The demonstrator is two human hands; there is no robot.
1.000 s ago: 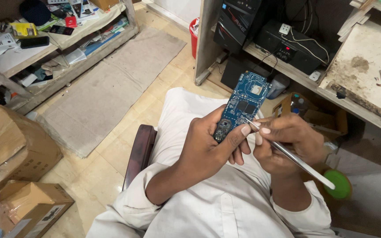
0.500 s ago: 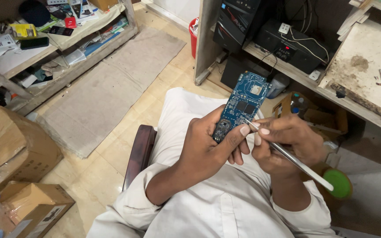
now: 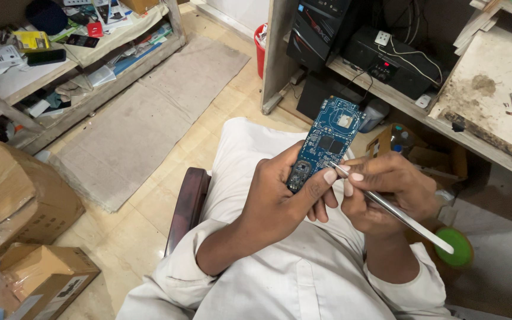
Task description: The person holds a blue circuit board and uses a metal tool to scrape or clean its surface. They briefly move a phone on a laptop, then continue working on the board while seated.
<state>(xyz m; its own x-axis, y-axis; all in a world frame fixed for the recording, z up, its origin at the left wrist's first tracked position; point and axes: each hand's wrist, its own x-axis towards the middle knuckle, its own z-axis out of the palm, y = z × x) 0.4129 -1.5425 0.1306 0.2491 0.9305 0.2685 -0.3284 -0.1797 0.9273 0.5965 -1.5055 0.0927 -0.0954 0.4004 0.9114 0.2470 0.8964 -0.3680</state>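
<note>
Your left hand (image 3: 280,198) clamps the thin blue rectangular circuit board (image 3: 326,142), frame centre; right hand (image 3: 386,192) pinches slim steel tweezers (image 3: 392,210). Board looks light, stiff, fragile: grip edges only.

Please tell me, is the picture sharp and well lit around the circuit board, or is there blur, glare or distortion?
Head view: the blue circuit board and both hands, left hand and right hand, look sharp under soft, even light; the metal tweezers show a mild shine, no strong glare; the shelves behind lie in shadow; wide-lens bending shows toward the edges.
</note>
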